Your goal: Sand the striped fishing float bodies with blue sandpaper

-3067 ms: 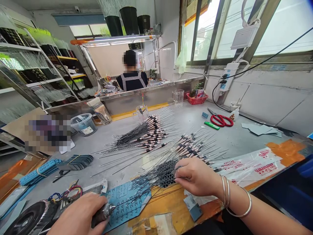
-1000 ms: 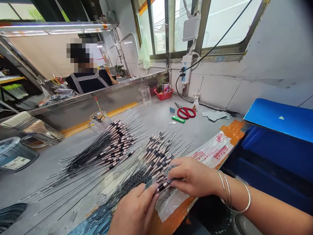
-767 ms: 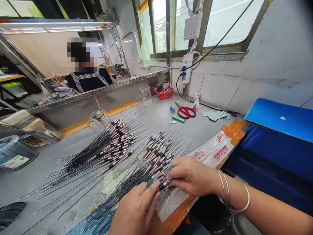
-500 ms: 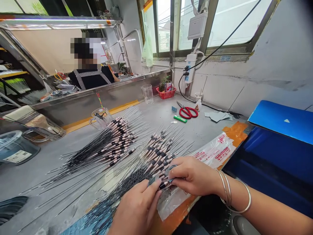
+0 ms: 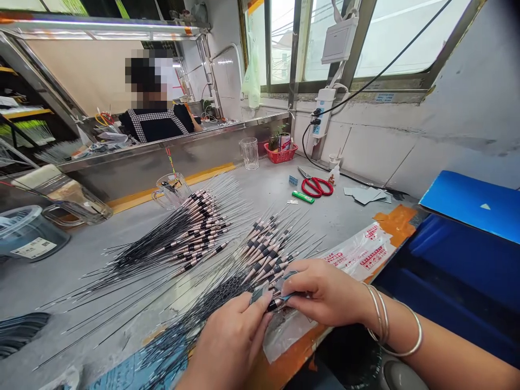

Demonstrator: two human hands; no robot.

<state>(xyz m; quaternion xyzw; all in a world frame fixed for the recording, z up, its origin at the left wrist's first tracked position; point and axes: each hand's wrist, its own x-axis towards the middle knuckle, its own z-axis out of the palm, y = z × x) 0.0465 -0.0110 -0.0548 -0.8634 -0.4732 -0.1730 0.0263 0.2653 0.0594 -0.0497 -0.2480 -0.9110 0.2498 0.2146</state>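
My left hand (image 5: 229,344) and my right hand (image 5: 325,292) meet low in the view, and both pinch one banded fishing float (image 5: 274,305) at its black-and-pink body. Small grey-blue pieces of card or abrasive sheet (image 5: 260,294) sit between my fingers, and the fingers hide part of the float. Two loose piles of long, thin-stemmed floats lie on the grey bench: one at centre left (image 5: 190,233), the other (image 5: 264,254) directly beyond my hands. A clear printed plastic bag (image 5: 357,254) lies under and beyond my right hand.
Red-handled scissors (image 5: 319,187), a green lighter (image 5: 303,196), glass mugs (image 5: 171,190) and a red basket (image 5: 280,153) stand on the bench. A blue folder (image 5: 471,206) lies at right. A person (image 5: 156,124) in a dark top appears beyond the steel partition (image 5: 142,162).
The drill chuck held in my left hand earlier is gone from view, and both hands now pinch one float above the bag. Over the last second my hands barely moved, while the view drifted slightly.
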